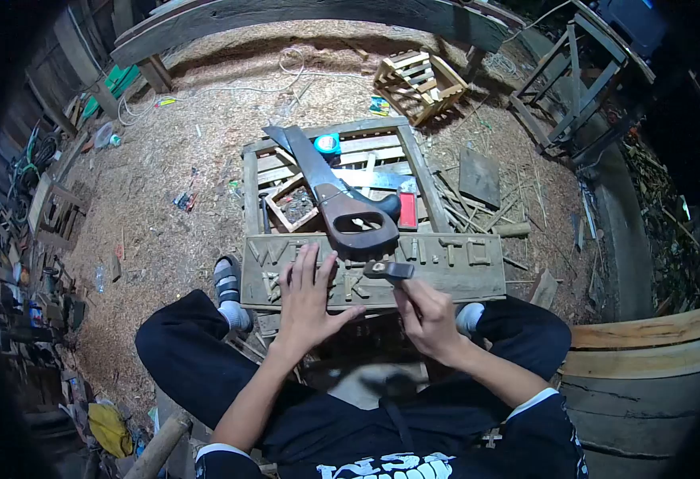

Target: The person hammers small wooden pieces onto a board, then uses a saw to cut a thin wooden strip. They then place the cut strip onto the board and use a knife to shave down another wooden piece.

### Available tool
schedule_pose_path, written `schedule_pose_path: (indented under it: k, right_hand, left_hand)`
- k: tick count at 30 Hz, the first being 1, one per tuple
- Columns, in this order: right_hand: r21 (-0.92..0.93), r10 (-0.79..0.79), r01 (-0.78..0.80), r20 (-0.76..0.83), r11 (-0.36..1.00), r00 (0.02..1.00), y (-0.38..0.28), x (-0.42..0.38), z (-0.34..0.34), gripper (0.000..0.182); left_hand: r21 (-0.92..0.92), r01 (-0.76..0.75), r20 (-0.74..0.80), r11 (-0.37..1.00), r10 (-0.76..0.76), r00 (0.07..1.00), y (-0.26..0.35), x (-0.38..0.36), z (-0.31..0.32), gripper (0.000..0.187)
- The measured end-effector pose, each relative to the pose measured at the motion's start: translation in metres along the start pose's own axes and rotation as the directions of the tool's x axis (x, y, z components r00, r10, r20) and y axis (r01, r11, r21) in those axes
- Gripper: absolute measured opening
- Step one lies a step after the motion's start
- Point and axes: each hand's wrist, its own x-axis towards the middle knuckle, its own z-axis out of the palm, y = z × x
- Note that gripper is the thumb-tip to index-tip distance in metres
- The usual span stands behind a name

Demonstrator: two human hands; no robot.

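Note:
A wooden board lies across the near end of a slatted wooden frame, with small wooden strips set on it in letter shapes. My left hand rests on the board, palm down and fingers spread, covering part of the letters. In my right hand is a hammer, its head over the board just right of a K-shaped letter; the grip hides the handle. A handsaw with a brown handle lies beyond the board, its handle overlapping the board's far edge.
On the slatted frame are a turquoise tape measure, a small wooden box of small pieces, and a red case. A wooden crate stands farther off. Sawdust covers the ground; planks lie at right.

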Motion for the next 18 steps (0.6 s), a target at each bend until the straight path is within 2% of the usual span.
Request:
schedule_pose_path:
  k: [1,3,5,7,8,9,10,12,13,15,18]
  right_hand:
    - [0.001,0.006,-0.006,-0.004,1.000,1.000,0.004,-0.005,0.003,0.031]
    - [-0.163,0.145,-0.106,0.254,0.981,0.956,0.005,0.001,0.006,0.032]
    - [-0.151,0.102,-0.065,0.256,0.986,0.961,-0.001,0.010,-0.005,0.034]
    - [-0.076,0.056,-0.051,0.060,0.996,0.997,-0.002,0.015,-0.011,0.037]
    - [-0.044,0.081,-0.078,0.049,0.996,0.996,-0.001,0.016,-0.013,0.038]
    - [-0.039,0.084,-0.082,0.044,0.996,0.996,0.000,0.015,-0.013,0.038]
    - [-0.053,0.073,-0.071,0.049,0.996,0.996,0.002,0.015,-0.012,0.039]
    - [-0.108,0.066,-0.056,0.088,0.993,0.994,-0.001,0.015,-0.014,0.044]
    - [-0.103,0.063,-0.055,0.078,0.993,0.995,0.001,0.015,-0.014,0.044]
    - [-0.132,0.061,-0.040,0.157,0.990,0.986,0.004,0.015,-0.011,0.046]
    - [-0.132,0.086,-0.067,0.142,0.989,0.986,0.014,0.016,-0.008,0.048]
  left_hand:
    - [0.015,0.002,-0.002,1.000,-0.002,1.000,0.000,-0.001,-0.002,0.107]
    - [0.010,0.000,-0.016,1.000,0.000,1.000,-0.001,-0.001,-0.003,0.107]
    - [-0.009,-0.011,-0.015,1.000,0.011,1.000,-0.001,-0.001,-0.004,0.108]
    - [-0.057,-0.005,-0.051,0.998,0.002,0.999,0.002,0.000,-0.004,0.101]
    - [-0.081,-0.014,-0.074,0.997,0.008,0.997,0.004,-0.001,-0.005,0.091]
    - [-0.102,-0.024,-0.098,0.994,0.014,0.995,0.005,0.000,-0.006,0.081]
    - [-0.095,-0.030,-0.096,0.995,0.021,0.995,0.006,0.000,-0.006,0.081]
    - [-0.184,-0.130,-0.125,0.974,0.108,0.986,0.006,0.000,-0.003,0.060]
    - [-0.238,-0.112,-0.155,0.965,0.077,0.985,0.010,0.000,0.000,0.048]
    - [-0.206,-0.122,-0.143,0.971,0.094,0.985,0.012,0.001,0.002,0.041]
    - [-0.125,-0.120,-0.105,0.985,0.107,0.989,0.016,0.002,0.002,0.037]
